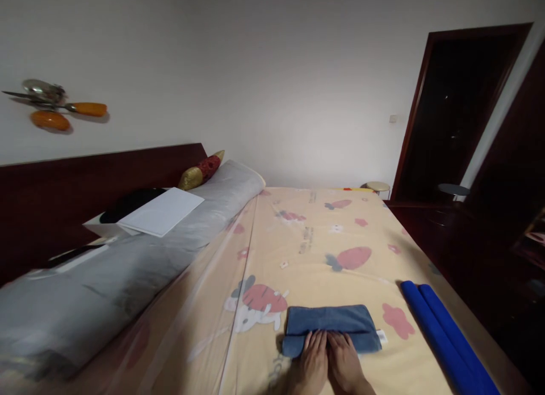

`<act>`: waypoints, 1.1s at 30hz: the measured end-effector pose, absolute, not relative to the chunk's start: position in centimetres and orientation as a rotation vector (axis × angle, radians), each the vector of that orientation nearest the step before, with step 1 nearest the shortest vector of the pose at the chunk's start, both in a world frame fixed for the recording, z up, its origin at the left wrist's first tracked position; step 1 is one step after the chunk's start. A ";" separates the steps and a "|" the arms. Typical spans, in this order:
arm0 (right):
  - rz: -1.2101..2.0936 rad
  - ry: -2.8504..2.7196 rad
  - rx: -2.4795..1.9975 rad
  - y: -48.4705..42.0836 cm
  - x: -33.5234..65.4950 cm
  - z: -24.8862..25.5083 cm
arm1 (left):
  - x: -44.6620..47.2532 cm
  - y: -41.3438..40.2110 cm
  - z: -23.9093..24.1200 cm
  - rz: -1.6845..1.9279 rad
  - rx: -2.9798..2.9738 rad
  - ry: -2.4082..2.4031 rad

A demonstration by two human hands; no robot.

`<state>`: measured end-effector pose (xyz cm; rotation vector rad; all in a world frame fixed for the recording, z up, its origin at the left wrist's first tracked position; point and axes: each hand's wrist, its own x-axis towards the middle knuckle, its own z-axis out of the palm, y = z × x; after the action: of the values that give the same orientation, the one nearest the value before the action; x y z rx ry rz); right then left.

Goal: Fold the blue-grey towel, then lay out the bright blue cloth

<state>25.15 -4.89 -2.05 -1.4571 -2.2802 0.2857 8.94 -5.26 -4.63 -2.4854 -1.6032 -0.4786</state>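
Bed (323,230): the largest surface, a cream sheet printed with red carrots, running from my near edge away to the far wall. A grey rolled quilt (128,270) lies along its left side under a dark headboard (85,185), with a white sheet of paper (162,211) resting on top. A dark doorway (460,105) stands far right.

Blue roll (443,338): two bright blue tubes lying side by side at the near right edge of the bed, well apart from my hands, slanting from far-left to near-right.

Blue towel (330,326): folded into a flat band near the bed's near edge, just right of centre. Its long axis runs left to right, squarely across my line of sight. A small white tag shows at its right end.

Left hand (313,364) and right hand (344,365): both flat, palms down, fingers extended and together, thumbs side by side and touching. The fingertips press on the near edge of the towel at its middle; neither hand grips anything. The towel lies directly ahead of both, on the far side of the fingers, so I judge the two hands equally near, each with half the band reaching outward to its own side.
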 end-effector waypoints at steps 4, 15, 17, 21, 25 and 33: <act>0.241 -2.232 -1.576 -4.3 29.1 -3.8 | 5.5 -5.3 -2.7 -0.439 -2.491 -1.552; 0.216 -2.194 -1.722 -4.7 28.8 -3.7 | 6.9 -5.3 -3.8 -0.452 -2.269 -1.597; 0.286 -2.287 -1.562 -4.9 27.0 -3.3 | 9.1 -5.4 -3.6 -0.481 -2.387 -1.516; 0.275 -2.265 -1.591 -4.5 29.0 -3.9 | 7.5 -5.8 -2.6 -0.440 -2.478 -1.578; 0.214 -2.161 -1.770 -4.2 33.6 -5.1 | 2.8 -6.0 -2.1 -0.382 -2.430 -1.716; -0.078 -2.108 -1.735 -6.1 36.1 -6.9 | 2.6 -7.0 -2.7 -0.412 -2.176 -1.795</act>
<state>36.09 -6.12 -6.94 -1.7353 -2.1076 -0.0782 2.59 -7.01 -2.66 -2.1763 -1.7952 -0.4122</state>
